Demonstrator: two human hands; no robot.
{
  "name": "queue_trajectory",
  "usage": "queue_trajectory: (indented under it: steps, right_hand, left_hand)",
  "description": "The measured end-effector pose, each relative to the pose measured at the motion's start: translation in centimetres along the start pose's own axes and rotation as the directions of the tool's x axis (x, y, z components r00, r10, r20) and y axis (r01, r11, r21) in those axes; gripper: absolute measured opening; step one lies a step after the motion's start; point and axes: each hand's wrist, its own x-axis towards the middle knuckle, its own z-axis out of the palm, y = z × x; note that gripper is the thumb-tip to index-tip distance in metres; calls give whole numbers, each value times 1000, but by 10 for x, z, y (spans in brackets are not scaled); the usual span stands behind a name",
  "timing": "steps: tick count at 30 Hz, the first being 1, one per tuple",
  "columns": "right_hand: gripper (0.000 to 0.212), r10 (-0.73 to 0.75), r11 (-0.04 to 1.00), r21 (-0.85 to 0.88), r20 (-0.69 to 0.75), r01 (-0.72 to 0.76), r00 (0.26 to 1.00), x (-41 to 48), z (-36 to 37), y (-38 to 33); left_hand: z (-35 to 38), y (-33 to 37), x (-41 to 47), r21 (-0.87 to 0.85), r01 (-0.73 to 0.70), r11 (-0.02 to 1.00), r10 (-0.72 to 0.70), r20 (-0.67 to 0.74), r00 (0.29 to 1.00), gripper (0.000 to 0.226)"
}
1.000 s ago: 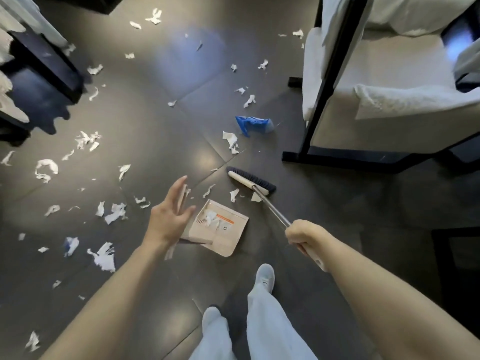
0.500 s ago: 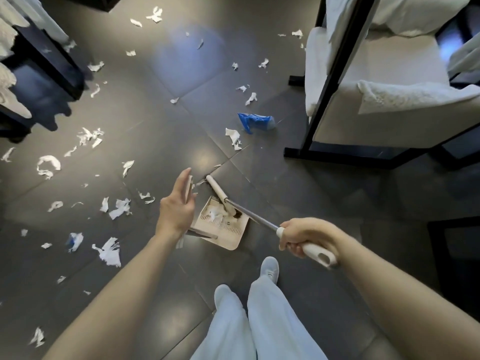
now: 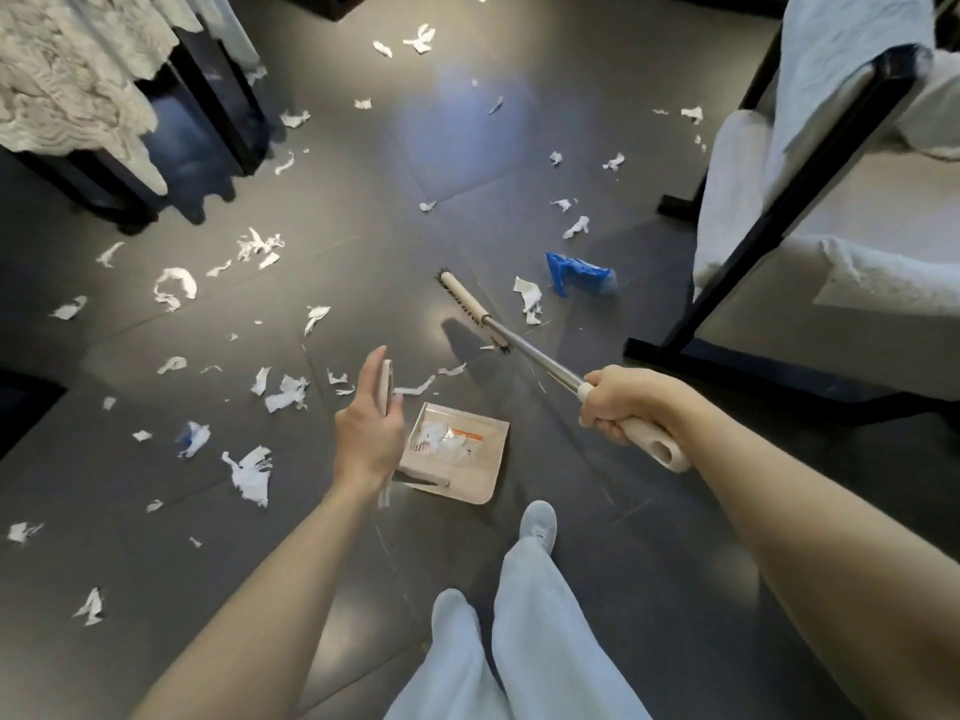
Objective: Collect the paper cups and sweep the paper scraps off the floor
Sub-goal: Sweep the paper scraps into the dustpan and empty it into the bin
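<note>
Paper scraps [image 3: 445,445] lie inside the beige dustpan [image 3: 480,488].

No wording is legible; the orange label [image 3: 465,434] inside the dustpan [image 3: 488,478] is blurred.

1. The floor [image 3: 675,563] under me is dark, glossy tile with thin joints.
2. White paper scraps [image 3: 249,472] lie scattered over it, thickest toward its left side.
3. A crumpled blue piece [image 3: 579,272] lies near the black chair frame [image 3: 727,366], whose base rail stands on the floor's right side.
4. The beige dustpan [image 3: 457,454] sits on the floor just ahead of my feet, with a few scraps inside.
5. My pale shoes [image 3: 537,522] stand toward the near edge.
6. Dark furniture [image 3: 208,122] stands at the far left corner.
</note>
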Motion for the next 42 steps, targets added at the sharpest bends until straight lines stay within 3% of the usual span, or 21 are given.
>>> queue_trajectory:
  steps: [5,10,14,18,22,26,36,42]
  right_hand:
    - [27,-14,949,-315,-26,5,1000,53,-25,-40]
    - [9,-33,925,-378,14,36,999,82,-16,-66]
    - [24,-21,897,-435,126,74,992,83,-1,-86]
    - [23,28,968,-250,245,35,969,73,23,-92]
    - [6,58,998,-51,326,-44,943,49,54,-91]
    - [7,85,943,262,406,-205,910,29,57,-87]
    - [15,48,821,543,241,-175,969,14,1,-63]
    - [13,96,822,561,32,-97,995,37,-57,-52]
  left_hand:
    - [-20,-2,23,12,76,997,-75,-79,994,61]
    - [-53,-23,30,-5,141,990,-140,-109,984,62]
    - [-70,-40,33,6,137,991,-136,-109,985,64]
    - [-80,-54,48,35,118,992,-113,-121,986,57]
    - [-86,-51,78,30,92,995,-90,-75,993,48]
    - [-94,-49,93,41,-1,999,0,17,1000,48]
    - [-88,-17,137,37,-166,985,161,125,979,47]
    - [-36,26,189,65,-235,970,223,147,964,47]
